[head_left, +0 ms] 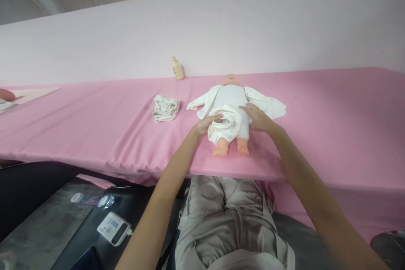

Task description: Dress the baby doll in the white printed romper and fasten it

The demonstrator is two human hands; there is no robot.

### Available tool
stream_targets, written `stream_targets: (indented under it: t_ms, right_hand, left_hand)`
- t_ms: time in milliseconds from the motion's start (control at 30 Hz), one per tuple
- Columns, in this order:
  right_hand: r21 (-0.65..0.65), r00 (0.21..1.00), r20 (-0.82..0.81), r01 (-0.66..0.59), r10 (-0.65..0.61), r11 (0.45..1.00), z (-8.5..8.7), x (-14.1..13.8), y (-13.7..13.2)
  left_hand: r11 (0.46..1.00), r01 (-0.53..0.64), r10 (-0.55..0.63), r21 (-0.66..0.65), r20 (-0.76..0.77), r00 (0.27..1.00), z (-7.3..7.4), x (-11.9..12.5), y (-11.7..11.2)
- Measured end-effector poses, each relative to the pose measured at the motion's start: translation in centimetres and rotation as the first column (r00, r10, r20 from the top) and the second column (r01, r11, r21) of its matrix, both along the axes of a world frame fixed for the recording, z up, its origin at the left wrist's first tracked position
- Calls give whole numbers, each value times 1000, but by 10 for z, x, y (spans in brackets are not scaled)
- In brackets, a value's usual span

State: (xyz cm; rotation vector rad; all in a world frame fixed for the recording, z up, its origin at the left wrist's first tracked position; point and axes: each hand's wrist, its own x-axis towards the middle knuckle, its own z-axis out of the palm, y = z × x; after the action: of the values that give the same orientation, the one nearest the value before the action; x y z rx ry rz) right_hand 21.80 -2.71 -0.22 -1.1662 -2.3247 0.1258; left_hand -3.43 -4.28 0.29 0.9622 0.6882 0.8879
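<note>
A baby doll (230, 93) lies on its back on the pink-covered table (95, 122), head away from me, bare feet toward me. It wears an open white jacket and bunched white pants (226, 128). My left hand (207, 123) pinches the waistband of the pants at the doll's left hip. My right hand (257, 118) rests at the other hip, fingers curled on the waistband.
A folded white cloth (165, 108) lies left of the doll. A small cream lotion bottle (177, 68) stands at the back by the pale wall. A pale mat (25, 95) with something on it sits far left. A white device (113, 228) lies below on a dark surface.
</note>
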Motion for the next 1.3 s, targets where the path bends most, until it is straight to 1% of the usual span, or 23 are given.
stream_targets:
  t_ms: [33,100,167,233,300,367,467,600,667,700,733,800,867,900,933,967,1000,1067,1133,1200,1267,1300]
  right_hand:
    - [42,998,67,7,-10,999,-3,-3,-2]
    - [118,990,143,-8,-9,993,-5,-11,-6]
    - [163,985,170,-38,10,986,-4,-18,-9]
    - [192,986,161,-71,40,979,-2,-20,-10]
    - [221,989,123,-111,85,969,-3,-19,-8]
    - [225,989,57,-149,139,963,-5,-17,-6]
    - [193,983,-32,-170,179,966,-11,-19,-4]
    - [164,969,-71,-223,237,961,-17,-29,-6]
    - [140,951,-177,-230,253,963,-18,-32,-8]
    - [120,938,-256,-208,233,971,-17,-33,-9]
    - [89,920,-347,-161,182,983,-16,-33,-11]
    - [1,859,-512,-22,20,1000,-13,-33,-14]
    - [-77,782,-607,116,-139,990,-8,-34,-16]
    - [-100,758,-624,164,-190,981,-5,-35,-17]
    - [-108,755,-618,194,-219,975,-2,-36,-18]
    - [-105,772,-592,209,-230,972,0,-37,-18]
    - [-91,808,-544,211,-226,973,2,-39,-17]
    - [-40,897,-400,189,-189,981,3,-42,-15]
    - [39,955,-253,169,-154,985,2,-45,-12]
    - [136,980,-140,163,-144,977,-2,-48,-10]
    - [233,989,-43,145,-138,962,-6,-49,-9]
    - [278,990,-2,133,-138,951,-8,-49,-9]
  left_hand:
    - [1000,-6,6,0,3,1000,-1,0,1]
    - [1000,-22,22,1,13,1000,-3,-1,3]
    - [999,-37,37,0,19,999,-4,-1,4]
    - [999,-47,47,-3,22,999,-5,-1,5]
    - [999,-54,54,0,26,998,-4,-1,5]
    - [998,-54,54,11,28,998,-4,0,5]
    - [998,-61,61,28,22,998,-4,-1,6]
    - [995,-81,82,58,-12,997,-3,-2,7]
    - [993,-94,97,78,-41,994,-3,-3,6]
    - [991,-101,107,91,-56,993,-2,-3,5]
    - [989,-107,115,104,-70,991,0,-4,4]
    - [986,-106,118,127,-94,989,6,-3,0]
    - [973,-66,110,222,-195,975,15,-2,-7]
    - [952,-24,114,306,-282,953,22,0,-12]
    - [914,43,127,404,-384,914,28,1,-17]
    - [857,131,152,498,-487,860,35,3,-24]
    - [785,228,188,576,-572,798,41,5,-31]
    - [618,390,298,683,-662,687,52,11,-45]
    - [451,481,432,752,-655,620,60,16,-58]
    - [309,540,550,783,-610,570,64,20,-68]
    - [207,611,649,764,-574,498,68,19,-73]
    - [174,640,695,748,-554,458,70,18,-73]
